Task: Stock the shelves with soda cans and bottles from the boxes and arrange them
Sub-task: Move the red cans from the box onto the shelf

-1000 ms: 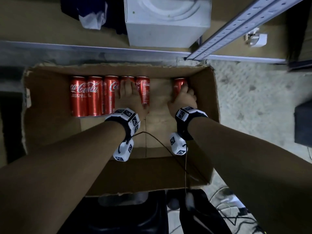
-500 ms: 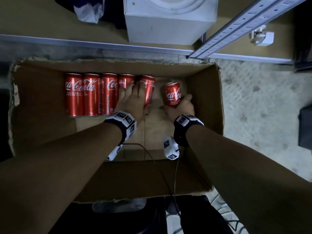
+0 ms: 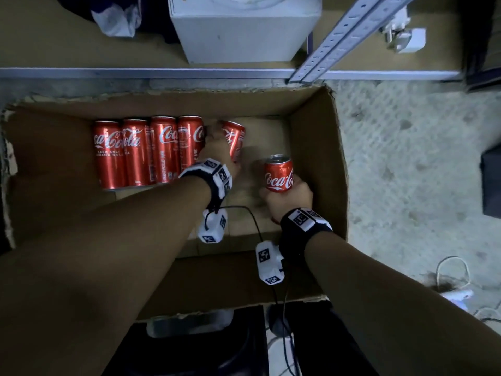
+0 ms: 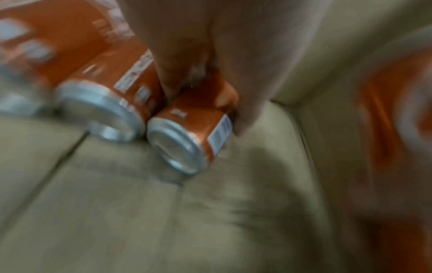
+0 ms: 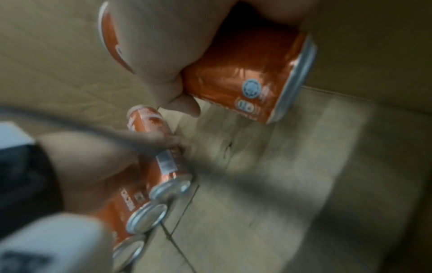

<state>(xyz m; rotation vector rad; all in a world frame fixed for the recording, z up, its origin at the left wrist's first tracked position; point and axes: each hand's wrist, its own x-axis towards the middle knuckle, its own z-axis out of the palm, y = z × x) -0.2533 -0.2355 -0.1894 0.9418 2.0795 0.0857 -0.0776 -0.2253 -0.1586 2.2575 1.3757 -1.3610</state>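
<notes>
Cans (image 3: 279, 177) in both hands' curled fingers (image 3: 299, 185)

Open cardboard box (image 3: 317, 147) on floor, just before shelf rail (image 3: 162, 73). Four cans (image 3: 147, 151) lying side by side in box, toward far wall, left of centre. Fifth can (image 3: 235, 138) just right of row, tilted, in left hand (image 3: 217, 150). Sixth can (image 3: 278, 176) further right, near right wall, held in right hand (image 3: 287, 200)
</notes>
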